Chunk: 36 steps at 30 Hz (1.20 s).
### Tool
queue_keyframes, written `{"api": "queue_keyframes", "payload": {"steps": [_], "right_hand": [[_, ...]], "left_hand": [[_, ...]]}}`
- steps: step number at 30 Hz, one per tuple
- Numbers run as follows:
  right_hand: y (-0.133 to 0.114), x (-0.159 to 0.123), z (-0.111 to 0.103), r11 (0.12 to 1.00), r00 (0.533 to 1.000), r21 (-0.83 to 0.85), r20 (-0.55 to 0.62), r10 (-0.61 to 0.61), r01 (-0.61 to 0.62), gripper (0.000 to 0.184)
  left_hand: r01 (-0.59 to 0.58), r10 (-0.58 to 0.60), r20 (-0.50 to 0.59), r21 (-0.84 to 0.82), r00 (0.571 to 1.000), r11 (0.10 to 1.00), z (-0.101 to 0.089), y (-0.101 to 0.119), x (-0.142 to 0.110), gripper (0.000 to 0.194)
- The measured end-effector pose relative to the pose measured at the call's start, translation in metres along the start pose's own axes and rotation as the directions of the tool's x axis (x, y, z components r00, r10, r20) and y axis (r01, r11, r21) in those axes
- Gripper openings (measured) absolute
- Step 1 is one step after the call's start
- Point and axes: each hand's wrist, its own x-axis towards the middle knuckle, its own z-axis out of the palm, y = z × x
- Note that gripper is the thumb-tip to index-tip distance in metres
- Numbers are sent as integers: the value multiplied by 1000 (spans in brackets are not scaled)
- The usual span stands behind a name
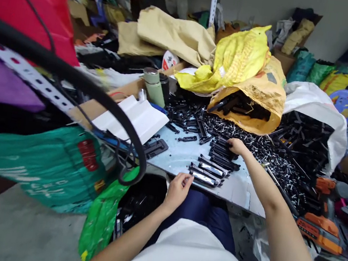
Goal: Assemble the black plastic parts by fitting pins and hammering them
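Note:
Several long black plastic parts, some with a shiny metal strip, lie in a row across the light-blue tabletop (170,158). My left hand (177,193) is at the table's front edge, fingers curled together beside the left end of the nearest black part (204,178). Whether something small is between those fingertips is hidden. Farther back, my right hand (236,146) reaches to the far end of the row, its fingers pinched on a black plastic part (221,144). Behind it spreads a heap of small silvery screws (240,135).
An orange sack (262,112) of black pieces opens toward me. Orange power drills (321,227) lie at the right edge. At left stand a green flask (154,86) and an open white box (134,116); a thick black cable (101,95) loops in front. A green bag (98,219) hangs below.

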Motion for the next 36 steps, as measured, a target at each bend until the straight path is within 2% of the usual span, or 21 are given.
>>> {"api": "queue_keyframes", "payload": {"steps": [1, 2, 4, 5, 6, 7, 8, 12, 14, 17, 21, 23, 25, 27, 29, 31, 34, 36], "right_hand": [[4, 2, -5, 1000, 999, 15, 30, -19, 19, 34], [9, 2, -9, 998, 997, 52, 66, -36, 32, 35], [13, 2, -14, 982, 986, 188, 159, -38, 8, 50], [13, 1, -14, 962, 977, 270, 210, -22, -36, 61], [11, -1, -13, 934, 966, 346, 259, 1, -93, 71], [7, -3, -10, 903, 954, 402, 298, 27, -151, 79], [2, -7, -6, 880, 943, 431, 328, 52, -198, 83], [-26, -31, 13, 835, 911, 467, 401, 94, -292, 76], [-41, -46, 21, 814, 900, 503, 433, 53, -290, 69], [-60, -62, 30, 799, 902, 552, 430, -27, -240, 63], [-73, -65, 36, 797, 914, 507, 383, 132, -328, 66], [-75, -64, 36, 771, 912, 534, 383, 145, -346, 66], [-78, -65, 34, 724, 915, 616, 401, 52, -311, 65], [-85, -68, 33, 662, 900, 701, 427, -90, -266, 66], [-99, -74, 32, 642, 878, 734, 436, -197, -221, 68], [-121, -78, 36, 680, 876, 716, 419, -240, -157, 68], [-168, -79, 53, 705, 873, 696, 422, -246, -137, 68], [-203, -76, 73, 677, 839, 700, 494, -228, -229, 72]], "left_hand": [[164, -157, 69, -118, 985, 979, 2, 0, -7, 28], [344, -313, 161, -229, 936, 911, 5, -1, -14, 30], [641, -539, 347, -395, 767, 658, 12, -1, -22, 33], [728, -603, 413, -450, 683, 516, 17, 1, -25, 34], [774, -639, 457, -497, 619, 394, 21, 3, -26, 35], [784, -654, 481, -543, 584, 301, 25, 6, -26, 34], [766, -654, 484, -597, 581, 238, 29, 9, -26, 32], [572, -596, 405, -813, 693, 113, 40, 24, -33, 23], [503, -588, 372, -862, 718, 69, 43, 29, -39, 22], [450, -587, 353, -893, 728, 22, 44, 35, -46, 27], [432, -575, 366, -901, 731, -25, 44, 40, -45, 36], [412, -586, 351, -910, 730, -32, 44, 41, -42, 38], [386, -593, 336, -921, 732, -46, 44, 40, -41, 39], [364, -595, 331, -929, 732, -69, 42, 37, -41, 41], [359, -606, 341, -928, 719, -97, 36, 32, -44, 40], [341, -626, 331, -934, 706, -109, 21, 25, -49, 36], [361, -675, 320, -929, 665, -85, -16, 7, -60, 28], [441, -717, 333, -897, 613, -39, -48, -13, -69, 24]]}}
